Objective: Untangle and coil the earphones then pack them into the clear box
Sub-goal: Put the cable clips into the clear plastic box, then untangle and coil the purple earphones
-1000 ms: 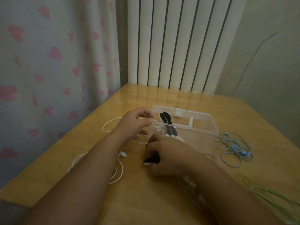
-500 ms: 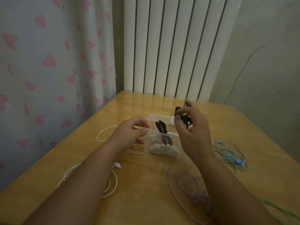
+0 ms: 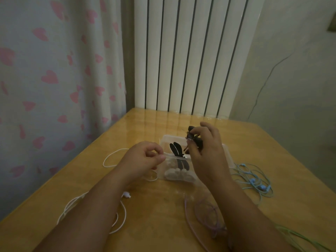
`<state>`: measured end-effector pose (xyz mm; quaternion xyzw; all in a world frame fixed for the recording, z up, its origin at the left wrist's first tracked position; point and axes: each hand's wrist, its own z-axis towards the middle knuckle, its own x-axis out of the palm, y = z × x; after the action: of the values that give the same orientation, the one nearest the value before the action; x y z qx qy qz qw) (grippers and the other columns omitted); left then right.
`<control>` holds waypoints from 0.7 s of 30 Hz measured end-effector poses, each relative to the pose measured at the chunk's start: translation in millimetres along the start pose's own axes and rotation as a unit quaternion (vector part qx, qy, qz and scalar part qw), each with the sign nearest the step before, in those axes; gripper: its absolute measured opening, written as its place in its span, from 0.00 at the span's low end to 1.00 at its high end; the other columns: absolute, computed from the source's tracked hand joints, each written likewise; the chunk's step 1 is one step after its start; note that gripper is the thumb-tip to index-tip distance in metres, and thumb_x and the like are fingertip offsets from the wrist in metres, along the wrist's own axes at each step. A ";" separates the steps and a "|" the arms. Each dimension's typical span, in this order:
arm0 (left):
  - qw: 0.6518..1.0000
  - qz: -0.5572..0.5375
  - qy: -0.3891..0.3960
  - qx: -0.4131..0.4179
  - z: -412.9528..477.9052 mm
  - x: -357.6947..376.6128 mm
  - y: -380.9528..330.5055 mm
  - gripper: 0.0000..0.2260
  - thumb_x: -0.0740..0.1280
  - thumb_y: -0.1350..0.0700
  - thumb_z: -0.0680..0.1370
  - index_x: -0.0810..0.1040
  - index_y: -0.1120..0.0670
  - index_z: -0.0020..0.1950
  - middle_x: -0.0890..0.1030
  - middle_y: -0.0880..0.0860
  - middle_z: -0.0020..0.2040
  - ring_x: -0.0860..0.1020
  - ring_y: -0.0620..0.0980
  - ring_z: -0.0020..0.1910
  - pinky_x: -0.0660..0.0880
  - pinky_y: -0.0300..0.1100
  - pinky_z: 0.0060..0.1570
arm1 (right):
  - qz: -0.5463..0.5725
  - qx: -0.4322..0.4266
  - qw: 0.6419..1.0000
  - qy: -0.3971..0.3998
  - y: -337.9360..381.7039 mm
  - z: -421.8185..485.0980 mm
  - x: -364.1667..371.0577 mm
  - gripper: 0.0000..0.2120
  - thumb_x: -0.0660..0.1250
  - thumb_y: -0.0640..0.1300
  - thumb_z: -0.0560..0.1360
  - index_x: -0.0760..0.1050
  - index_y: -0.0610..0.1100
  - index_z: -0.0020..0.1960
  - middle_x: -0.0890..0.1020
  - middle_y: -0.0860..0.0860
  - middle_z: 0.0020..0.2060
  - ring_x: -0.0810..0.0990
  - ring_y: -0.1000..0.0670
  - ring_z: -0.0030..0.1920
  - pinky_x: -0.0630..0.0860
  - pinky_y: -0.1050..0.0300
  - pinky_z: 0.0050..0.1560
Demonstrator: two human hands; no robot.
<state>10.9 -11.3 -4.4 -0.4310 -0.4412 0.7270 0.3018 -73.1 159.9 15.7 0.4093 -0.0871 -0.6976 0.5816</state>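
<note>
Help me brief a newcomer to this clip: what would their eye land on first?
The right hand, held up mid-table, its fingers pinching a black earphone bundle just above the clear box, whose near corner the left hand pinches. Around them, loose cables sprawl on the wooden table: white earphones at left, blue earphones at right, purple earphones nearest the camera.

Green cord (image 3: 298, 236), perhaps earphones, partly beyond the lower-right edge

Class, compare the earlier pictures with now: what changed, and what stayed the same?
The right hand rose from the table to above the clear box, carrying the black earphones. The left hand kept pinching the box's rim; the blue earphones lay still.
</note>
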 end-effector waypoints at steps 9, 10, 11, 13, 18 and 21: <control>0.984 0.160 -0.040 0.067 1.2 6.6 1.3 0.09 0.75 0.54 0.71 0.76 0.45 0.36 0.77 0.43 0.48 0.77 0.38 0.48 0.74 0.37 0.41 | -0.023 0.049 0.992 0.117 1.7 1.5 -17.4 0.17 0.63 0.43 0.77 0.73 0.56 0.64 0.78 0.55 0.59 0.76 0.58 0.52 0.76 0.61 0.53; 0.982 0.169 -0.049 0.073 0.7 7.7 1.5 0.09 0.74 0.53 0.71 0.76 0.45 0.37 0.76 0.43 0.48 0.77 0.38 0.48 0.74 0.38 0.42 | -0.040 0.043 0.992 0.111 -1.4 1.2 -19.4 0.14 0.63 0.43 0.77 0.76 0.54 0.60 0.80 0.56 0.55 0.77 0.59 0.50 0.76 0.62 0.51; 0.979 0.177 -0.058 0.077 0.6 9.3 1.8 0.08 0.74 0.53 0.72 0.76 0.45 0.37 0.76 0.43 0.48 0.77 0.38 0.47 0.74 0.39 0.43 | -0.060 0.038 0.991 0.112 -4.5 1.7 -21.4 0.11 0.64 0.43 0.76 0.78 0.53 0.57 0.81 0.57 0.50 0.77 0.59 0.48 0.75 0.64 0.48; 0.976 0.188 -0.075 0.085 0.1 14.0 1.6 0.07 0.73 0.53 0.72 0.76 0.46 0.38 0.76 0.43 0.48 0.76 0.39 0.47 0.73 0.38 0.43 | -0.090 0.034 0.987 0.127 -8.7 2.4 -26.8 0.08 0.65 0.44 0.76 0.81 0.52 0.51 0.80 0.60 0.42 0.76 0.60 0.43 0.71 0.68 0.42; 0.973 0.190 -0.097 0.085 1.7 20.6 2.4 0.05 0.73 0.53 0.73 0.77 0.49 0.41 0.76 0.46 0.47 0.77 0.42 0.46 0.74 0.41 0.42 | -0.099 0.029 0.980 0.170 -5.8 8.8 -34.9 0.07 0.67 0.44 0.75 0.80 0.52 0.51 0.78 0.61 0.43 0.74 0.60 0.44 0.68 0.67 0.40; 0.974 0.184 -0.108 0.071 1.4 21.5 0.2 0.08 0.73 0.52 0.73 0.74 0.47 0.47 0.76 0.44 0.51 0.78 0.40 0.45 0.74 0.38 0.39 | -0.106 0.017 0.979 0.175 -0.2 13.1 -34.1 0.08 0.66 0.44 0.75 0.80 0.53 0.52 0.76 0.62 0.43 0.73 0.61 0.42 0.69 0.65 0.40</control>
<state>0.1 5.8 -12.0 -0.4012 -0.3310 0.8420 0.1433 -82.4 185.5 40.1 0.5415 0.0477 -0.6713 0.5038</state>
